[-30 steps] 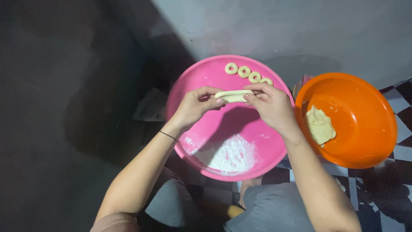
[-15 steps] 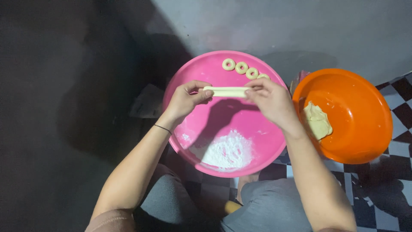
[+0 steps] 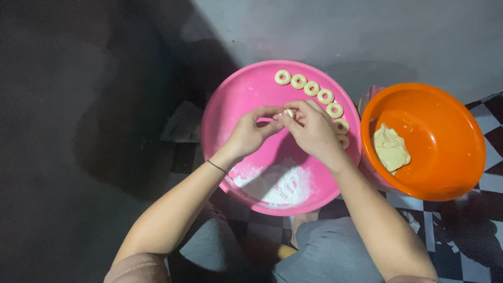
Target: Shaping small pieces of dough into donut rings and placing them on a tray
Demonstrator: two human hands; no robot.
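My left hand (image 3: 250, 131) and my right hand (image 3: 312, 129) meet over a big pink basin (image 3: 230, 105), fingertips pinched together on a small piece of pale dough (image 3: 288, 112). Most of that dough is hidden by my fingers. Several finished dough rings (image 3: 312, 88) lie in a curved row along the basin's far right rim. A patch of white flour (image 3: 277, 184) covers the basin's near side. A thin black band circles my left wrist.
An orange bowl (image 3: 445, 115) stands to the right of the basin with a lump of pale dough (image 3: 390, 149) in it. The floor has black and white checked tiles (image 3: 487, 183). My knees in grey cloth (image 3: 325, 251) are below the basin.
The long dough roll stretched between my hands is now bunched up at my fingertips. My hands have come close together.
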